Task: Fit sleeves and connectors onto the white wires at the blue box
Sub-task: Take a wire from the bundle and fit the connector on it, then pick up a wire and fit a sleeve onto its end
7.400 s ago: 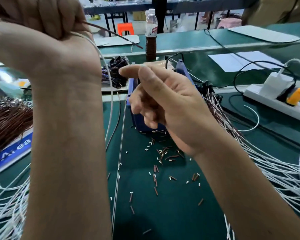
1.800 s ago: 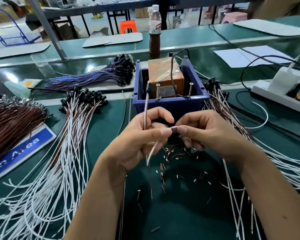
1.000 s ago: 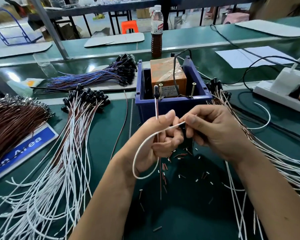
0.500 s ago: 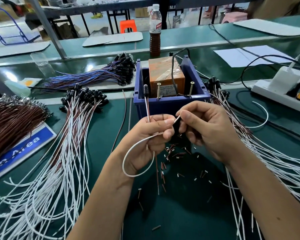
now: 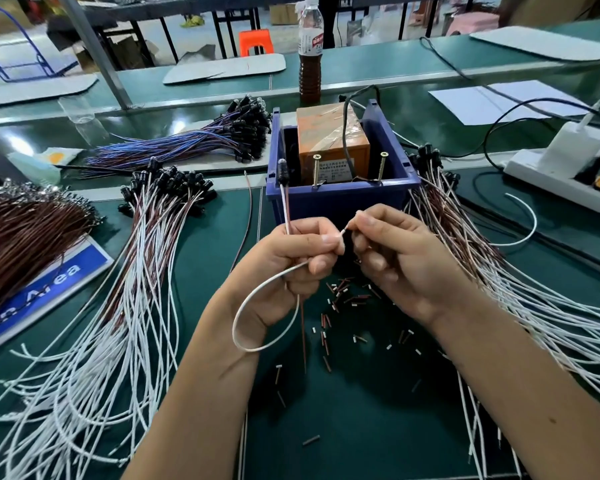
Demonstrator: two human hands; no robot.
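Green desk before the blue box: our left hand grips a looped white wire, and our right hand pinches its tip. We judge many loose white wires remain unfitted.

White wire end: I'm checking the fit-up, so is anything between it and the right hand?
Nothing visible. The white wire end, held by the left hand, already meets the right hand fingertips, with no gap showing.
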